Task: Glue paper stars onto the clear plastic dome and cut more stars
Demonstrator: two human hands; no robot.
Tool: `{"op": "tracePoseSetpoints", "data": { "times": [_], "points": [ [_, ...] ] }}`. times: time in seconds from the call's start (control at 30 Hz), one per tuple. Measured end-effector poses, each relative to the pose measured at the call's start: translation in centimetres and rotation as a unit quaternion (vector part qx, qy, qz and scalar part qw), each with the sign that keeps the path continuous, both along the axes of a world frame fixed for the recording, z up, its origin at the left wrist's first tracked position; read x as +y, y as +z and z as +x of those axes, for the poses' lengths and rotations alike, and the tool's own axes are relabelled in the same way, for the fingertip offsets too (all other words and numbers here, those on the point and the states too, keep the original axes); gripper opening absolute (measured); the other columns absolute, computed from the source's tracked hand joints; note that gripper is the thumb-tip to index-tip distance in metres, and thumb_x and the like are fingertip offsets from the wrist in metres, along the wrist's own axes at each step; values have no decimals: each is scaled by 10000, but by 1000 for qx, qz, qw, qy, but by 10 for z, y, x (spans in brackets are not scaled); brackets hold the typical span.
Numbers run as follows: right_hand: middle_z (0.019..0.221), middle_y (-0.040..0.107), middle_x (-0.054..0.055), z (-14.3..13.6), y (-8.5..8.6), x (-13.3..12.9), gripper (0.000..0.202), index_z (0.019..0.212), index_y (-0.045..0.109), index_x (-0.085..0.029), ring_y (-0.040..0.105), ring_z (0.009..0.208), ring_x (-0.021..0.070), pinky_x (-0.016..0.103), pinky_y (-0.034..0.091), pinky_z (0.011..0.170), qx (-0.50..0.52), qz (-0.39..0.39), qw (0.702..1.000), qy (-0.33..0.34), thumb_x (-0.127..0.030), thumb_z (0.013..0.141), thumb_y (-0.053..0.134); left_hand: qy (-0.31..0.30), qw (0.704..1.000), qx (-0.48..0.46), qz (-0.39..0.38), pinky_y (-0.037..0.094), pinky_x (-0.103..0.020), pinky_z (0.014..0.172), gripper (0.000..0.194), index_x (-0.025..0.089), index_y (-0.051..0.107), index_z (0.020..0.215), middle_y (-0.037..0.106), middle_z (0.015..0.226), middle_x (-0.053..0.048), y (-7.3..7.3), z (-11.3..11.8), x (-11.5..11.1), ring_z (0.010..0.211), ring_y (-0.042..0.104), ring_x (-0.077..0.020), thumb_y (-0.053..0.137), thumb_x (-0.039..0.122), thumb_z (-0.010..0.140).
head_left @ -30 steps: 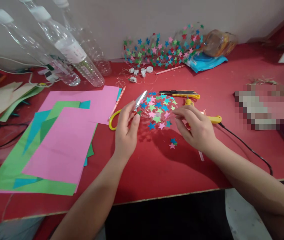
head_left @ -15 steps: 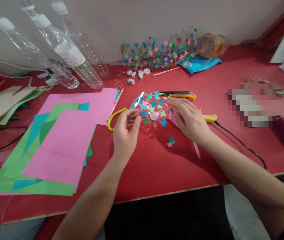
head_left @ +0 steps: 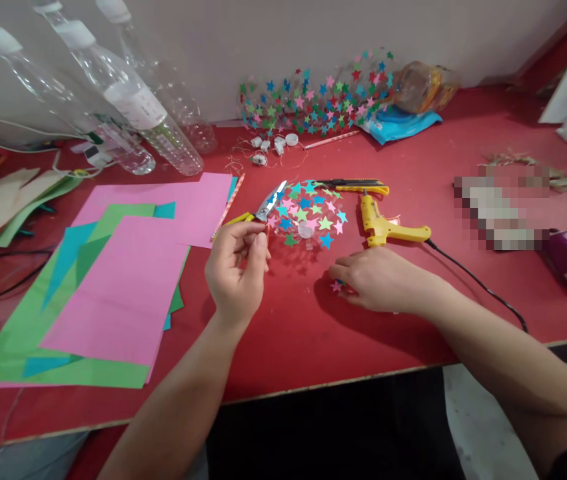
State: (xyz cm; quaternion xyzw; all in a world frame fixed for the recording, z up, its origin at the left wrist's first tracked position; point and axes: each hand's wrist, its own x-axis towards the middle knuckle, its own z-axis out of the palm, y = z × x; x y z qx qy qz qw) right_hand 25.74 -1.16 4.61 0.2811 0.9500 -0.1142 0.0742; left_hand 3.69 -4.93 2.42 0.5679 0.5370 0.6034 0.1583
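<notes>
A clear plastic dome-like piece covered in coloured paper stars (head_left: pixel 305 215) rests on the red table between my hands, with a round clear disc near its front. My left hand (head_left: pixel 238 270) is just left of it, thumb and fingers pinched together. A small reddish sliver shows at those fingertips, too little to name. My right hand (head_left: pixel 380 280) is lowered to the table at the right, its fingers closing around a small pile of loose paper stars (head_left: pixel 337 286), partly hidden by the fingers. Scissors (head_left: pixel 268 203) with yellow handles lie behind my left hand.
A yellow glue gun (head_left: pixel 386 228) with a black cord lies beyond my right hand, near a yellow cutter knife (head_left: pixel 358 185). Coloured paper sheets (head_left: pixel 113 290) cover the left. Plastic bottles (head_left: pixel 143 107) and a star-covered clear piece (head_left: pixel 318 100) stand along the wall.
My right hand has left the star-covered piece and come down to the loose stars, uncovering the glue gun. My left hand has drawn slightly left and away from the piece.
</notes>
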Motion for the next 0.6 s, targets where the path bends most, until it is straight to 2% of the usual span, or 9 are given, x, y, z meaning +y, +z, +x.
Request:
{"op": "tracePoseSetpoints", "data": {
  "times": [0.13, 0.4, 0.5, 0.6],
  "points": [
    [801, 654, 45, -1, -2, 0, 95, 876, 608, -153, 526, 619, 136, 300, 140, 545, -7, -1, 1000, 1, -189, 878, 520, -36, 998, 45, -6, 481, -173, 536, 111, 183, 642, 1006, 613, 725, 29, -4, 5, -10, 547, 573, -50, 568, 209, 927],
    [695, 641, 53, -4, -5, 0, 208, 778, 605, -133, 478, 549, 123, 314, 122, 542, -32, 41, 997, 50, -97, 910, 449, -45, 995, 90, -18, 489, -186, 566, 109, 180, 651, 982, 631, 732, 19, -6, 5, -11, 575, 576, -62, 562, 207, 925],
    [667, 633, 49, -4, -5, 1, 245, 762, 603, -136, 458, 519, 117, 308, 149, 527, 38, 82, 995, 35, -119, 930, 426, -53, 993, 104, -11, 477, -181, 546, 93, 176, 652, 938, 631, 703, 23, -1, 6, -11, 549, 561, -58, 562, 182, 917],
    [648, 628, 23, -2, -2, 0, 255, 837, 621, -141, 485, 520, 107, 274, 233, 515, 187, 89, 978, -13, -187, 965, 405, -83, 986, 146, -9, 446, -172, 518, 98, 170, 642, 837, 628, 651, 31, 7, 8, -13, 519, 541, -53, 567, 161, 900]
  ]
}}
